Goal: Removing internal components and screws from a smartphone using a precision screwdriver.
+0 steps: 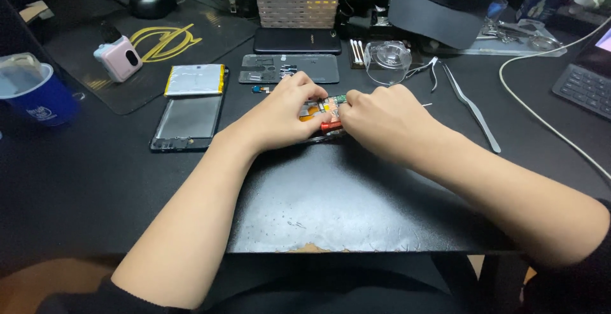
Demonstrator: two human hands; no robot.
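Head view. Black matte surface (331,206), front edge chipped to bare wood. At centre, an opened phone (323,113): flat slab, green circuit board and orange flex showing between the hands, most of it hidden beneath them. Left hand (280,113) curled palm-down over the phone's left part, fingertips pressed on it. Right hand (375,120) closed, knuckles up, pinching a small red tool (331,125) that lies along the phone's near edge. Both forearms bare, angled in from the lower corners, wrists low over the surface.

Left of the hands: glossy screen panel (188,123), rectangular, flat; just behind it a silvery battery (195,79) with yellow edge. Behind the hands: dark plastic frame (289,69), then a black phone (297,41). Right of the hands: metal tweezers (474,110), long and thin; clear round tape holder (388,62); white cable (541,120). Far left: blue cup (38,94); pink boxy device (118,58) on a black mat (191,34). At back: woven basket (296,5), grey cap (445,5).
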